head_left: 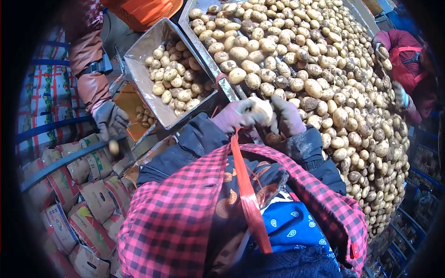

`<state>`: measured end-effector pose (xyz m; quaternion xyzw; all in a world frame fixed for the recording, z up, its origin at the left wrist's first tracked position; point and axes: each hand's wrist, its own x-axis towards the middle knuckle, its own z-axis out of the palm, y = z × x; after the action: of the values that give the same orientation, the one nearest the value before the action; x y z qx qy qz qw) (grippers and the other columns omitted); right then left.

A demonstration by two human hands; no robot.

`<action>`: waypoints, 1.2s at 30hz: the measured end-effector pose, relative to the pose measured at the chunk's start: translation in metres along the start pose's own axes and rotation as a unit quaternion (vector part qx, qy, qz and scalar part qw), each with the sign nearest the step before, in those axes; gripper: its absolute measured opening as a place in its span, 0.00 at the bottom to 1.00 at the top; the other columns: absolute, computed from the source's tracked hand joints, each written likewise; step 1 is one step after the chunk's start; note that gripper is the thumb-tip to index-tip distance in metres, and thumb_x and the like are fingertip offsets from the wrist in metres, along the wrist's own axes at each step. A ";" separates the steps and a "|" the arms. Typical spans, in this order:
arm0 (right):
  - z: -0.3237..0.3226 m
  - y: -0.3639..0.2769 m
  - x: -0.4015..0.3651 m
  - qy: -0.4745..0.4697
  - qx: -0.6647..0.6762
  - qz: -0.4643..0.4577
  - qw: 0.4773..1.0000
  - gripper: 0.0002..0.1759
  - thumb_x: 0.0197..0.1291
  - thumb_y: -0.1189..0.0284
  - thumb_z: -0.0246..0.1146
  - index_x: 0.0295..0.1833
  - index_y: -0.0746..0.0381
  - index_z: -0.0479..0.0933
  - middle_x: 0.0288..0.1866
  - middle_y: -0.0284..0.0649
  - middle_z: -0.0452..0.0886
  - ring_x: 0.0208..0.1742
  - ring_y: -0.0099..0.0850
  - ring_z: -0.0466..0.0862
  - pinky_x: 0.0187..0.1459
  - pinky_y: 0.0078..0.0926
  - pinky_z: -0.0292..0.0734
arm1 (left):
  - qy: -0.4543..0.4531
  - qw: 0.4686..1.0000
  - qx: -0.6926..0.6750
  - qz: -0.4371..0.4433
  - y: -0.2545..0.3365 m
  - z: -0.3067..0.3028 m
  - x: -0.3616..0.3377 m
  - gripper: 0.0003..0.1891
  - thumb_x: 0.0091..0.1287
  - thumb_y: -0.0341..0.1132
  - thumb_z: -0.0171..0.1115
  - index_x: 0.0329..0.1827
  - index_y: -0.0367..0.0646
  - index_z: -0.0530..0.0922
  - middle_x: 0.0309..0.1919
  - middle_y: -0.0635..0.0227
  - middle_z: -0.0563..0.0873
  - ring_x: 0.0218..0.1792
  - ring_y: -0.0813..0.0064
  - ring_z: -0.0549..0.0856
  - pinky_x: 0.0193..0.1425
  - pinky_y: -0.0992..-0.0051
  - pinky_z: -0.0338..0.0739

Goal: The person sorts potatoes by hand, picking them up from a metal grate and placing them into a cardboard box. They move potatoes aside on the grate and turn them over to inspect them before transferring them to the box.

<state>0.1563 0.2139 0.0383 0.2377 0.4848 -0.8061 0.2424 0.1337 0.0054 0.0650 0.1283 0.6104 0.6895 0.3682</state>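
Both my hands are gloved and close together at the near edge of a sorting table point(225, 88) heaped with potatoes point(340, 118). Between them is a pale, rounded object point(262, 110), likely a potato, washed out by glare. My left hand point(241, 116) has its fingers curled against its left side. From the right, my right hand point(286, 116) touches it with bent fingers. A brownish potato point(273, 138) shows just below my hands. Left of them stands a metal bin point(143, 55) partly filled with potatoes.
A co-worker's gloved hand point(110, 119) is at the left, a potato point(114, 147) just below it. Another co-worker point(408, 69) reaches over the heap from the right. Cardboard boxes point(92, 227) lie behind a blue rail point(69, 160) at lower left. An orange basket point(146, 11) stands at the top.
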 end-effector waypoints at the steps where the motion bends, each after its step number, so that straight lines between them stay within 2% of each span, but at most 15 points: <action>1: -0.011 -0.005 -0.002 -0.081 0.085 0.016 0.993 0.22 0.73 0.54 0.58 0.50 0.65 0.80 0.33 0.33 0.84 0.35 0.23 0.84 0.30 0.21 0.76 | 0.013 0.996 -0.079 -0.026 -0.006 -0.002 0.001 0.25 0.68 0.56 0.65 0.55 0.44 0.81 0.42 0.61 0.89 0.38 0.70 0.88 0.42 0.74 0.81; 2: -0.009 -0.019 -0.011 -0.161 0.168 0.031 0.972 0.25 0.73 0.52 0.58 0.54 0.66 0.79 0.36 0.36 0.85 0.37 0.23 0.84 0.29 0.19 0.76 | 0.025 0.986 -0.158 -0.051 -0.005 -0.004 0.001 0.24 0.68 0.56 0.65 0.54 0.45 0.81 0.41 0.63 0.88 0.35 0.73 0.87 0.39 0.75 0.80; 3: 0.016 -0.023 -0.019 -0.008 0.026 -0.088 0.996 0.30 0.72 0.52 0.61 0.64 0.66 0.74 0.43 0.38 0.86 0.38 0.24 0.85 0.31 0.18 0.77 | 0.037 0.968 -0.236 -0.077 -0.005 -0.005 0.000 0.23 0.69 0.55 0.65 0.53 0.45 0.81 0.39 0.66 0.88 0.32 0.77 0.85 0.35 0.77 0.78; 6: 0.022 -0.015 -0.007 -0.037 -0.199 -0.293 0.935 0.48 0.58 0.63 0.75 0.79 0.64 0.58 0.67 0.48 0.75 0.62 0.36 0.79 0.62 0.31 0.76 | 0.078 0.875 -0.455 -0.142 0.013 -0.011 -0.002 0.20 0.70 0.54 0.65 0.50 0.46 0.82 0.35 0.74 0.86 0.23 0.87 0.80 0.25 0.82 0.73; 7: 0.027 -0.012 -0.013 -0.029 -0.278 -0.256 0.925 0.49 0.55 0.73 0.69 0.82 0.61 0.54 0.71 0.46 0.71 0.65 0.31 0.75 0.63 0.30 0.74 | 0.142 0.904 -0.377 -0.142 0.019 -0.002 -0.008 0.23 0.71 0.59 0.62 0.52 0.48 0.81 0.32 0.77 0.84 0.22 0.86 0.80 0.21 0.84 0.70; 15: 0.056 -0.015 -0.026 0.003 -0.471 -0.293 0.832 0.33 0.55 0.65 0.76 0.65 0.65 0.78 0.46 0.39 0.88 0.46 0.24 0.85 0.52 0.26 0.80 | 0.024 0.926 -0.349 -0.144 0.001 -0.007 -0.030 0.24 0.72 0.60 0.60 0.53 0.49 0.81 0.32 0.76 0.85 0.22 0.85 0.80 0.19 0.86 0.68; 19: 0.060 -0.010 -0.022 -0.003 -0.352 -0.270 0.896 0.23 0.62 0.59 0.69 0.56 0.62 0.83 0.41 0.43 0.89 0.41 0.27 0.89 0.43 0.27 0.84 | -0.003 0.940 -0.298 -0.165 -0.001 -0.002 -0.031 0.25 0.72 0.61 0.58 0.53 0.49 0.80 0.32 0.76 0.85 0.22 0.85 0.80 0.18 0.86 0.67; 21: 0.041 -0.016 -0.003 0.009 -0.468 -0.280 0.838 0.19 0.66 0.60 0.65 0.51 0.65 0.83 0.38 0.41 0.89 0.37 0.27 0.88 0.39 0.27 0.83 | -0.018 0.953 -0.250 -0.171 0.002 0.003 -0.025 0.25 0.72 0.62 0.58 0.53 0.49 0.80 0.32 0.75 0.85 0.22 0.85 0.80 0.18 0.86 0.67; 23: 0.038 -0.013 0.008 0.003 -0.300 -0.212 0.930 0.19 0.73 0.61 0.56 0.44 0.67 0.83 0.35 0.39 0.87 0.33 0.27 0.86 0.34 0.28 0.83 | -0.029 0.969 -0.172 -0.174 0.013 0.011 -0.022 0.28 0.72 0.65 0.54 0.53 0.49 0.79 0.34 0.74 0.86 0.24 0.85 0.81 0.17 0.87 0.66; 26: 0.046 -0.008 0.011 0.054 -0.058 -0.102 0.992 0.22 0.76 0.59 0.53 0.47 0.68 0.82 0.38 0.42 0.88 0.33 0.29 0.87 0.35 0.26 0.84 | -0.022 0.969 -0.193 -0.151 0.014 0.011 -0.019 0.28 0.72 0.65 0.54 0.53 0.49 0.79 0.34 0.75 0.86 0.25 0.85 0.81 0.18 0.87 0.66; 28: 0.044 -0.001 0.013 -0.046 0.077 -0.072 0.993 0.36 0.75 0.46 0.50 0.59 0.72 0.76 0.49 0.50 0.85 0.46 0.34 0.87 0.48 0.31 0.83 | 0.005 0.962 -0.240 -0.128 0.012 0.003 -0.021 0.28 0.72 0.66 0.54 0.52 0.49 0.79 0.34 0.75 0.85 0.25 0.85 0.80 0.19 0.87 0.66; 31: 0.019 0.012 0.022 -0.131 0.120 -0.075 0.981 0.44 0.73 0.39 0.47 0.70 0.71 0.65 0.56 0.50 0.80 0.50 0.38 0.84 0.54 0.37 0.82 | 0.093 0.934 -0.333 -0.088 0.008 -0.020 -0.028 0.28 0.71 0.66 0.54 0.52 0.49 0.80 0.33 0.76 0.85 0.25 0.86 0.80 0.19 0.87 0.67; 33: 0.020 0.005 0.007 -0.051 0.095 -0.063 0.992 0.44 0.72 0.38 0.47 0.71 0.69 0.65 0.53 0.47 0.79 0.49 0.37 0.82 0.53 0.35 0.80 | 0.222 0.900 -0.367 -0.081 0.022 -0.032 -0.039 0.29 0.71 0.67 0.53 0.49 0.48 0.79 0.33 0.74 0.84 0.25 0.85 0.80 0.18 0.87 0.68; 34: 0.016 0.003 0.003 -0.033 0.074 -0.062 0.995 0.44 0.72 0.38 0.47 0.71 0.69 0.64 0.53 0.46 0.78 0.50 0.37 0.81 0.53 0.34 0.78 | 0.211 0.847 -0.481 -0.076 -0.007 -0.058 -0.037 0.36 0.70 0.67 0.53 0.64 0.42 0.74 0.39 0.69 0.84 0.24 0.85 0.78 0.17 0.89 0.65; 36: 0.016 -0.002 -0.006 -0.017 0.058 -0.056 0.997 0.42 0.74 0.40 0.47 0.71 0.69 0.64 0.57 0.47 0.78 0.52 0.36 0.80 0.53 0.32 0.77 | 0.183 0.845 -0.502 -0.032 -0.022 -0.087 -0.049 0.40 0.69 0.68 0.53 0.68 0.40 0.72 0.45 0.63 0.84 0.27 0.82 0.80 0.17 0.87 0.68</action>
<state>0.1571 0.2015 0.0497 0.2097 0.4456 -0.8491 0.1909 0.1213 -0.0921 0.0383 -0.2223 0.2416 0.9004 0.2855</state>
